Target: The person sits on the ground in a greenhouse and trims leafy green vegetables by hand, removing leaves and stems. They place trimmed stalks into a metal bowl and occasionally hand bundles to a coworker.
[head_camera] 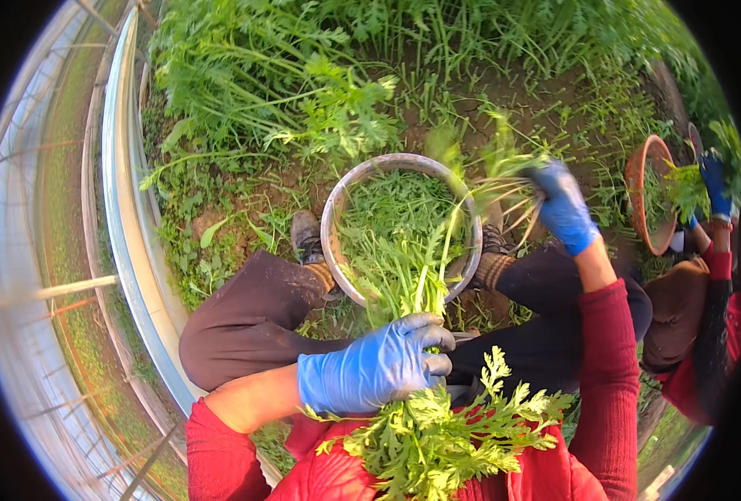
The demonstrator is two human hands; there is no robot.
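My left hand (383, 360), in a blue glove with dark soiled fingers, is closed around a bunch of leafy greens (433, 438). The leaves fan out below the fist over my red jacket, and the pale stems point up over a round tub. This tub (328, 250) stands between my feet with cut greens (402, 213) inside. To the right of the tub's rim, my right hand (558, 200), gloved in blue and blurred, holds several thin stems (502, 188) with blurred leaves.
Tall growing greens (239, 81) stand ahead, with cut stubble on the soil (495, 94). At the far right a co-worker's gloved hand (715, 181) holds greens beside an orange-brown tub (635, 188). Curved plastic sheeting (120, 188) runs along the left.
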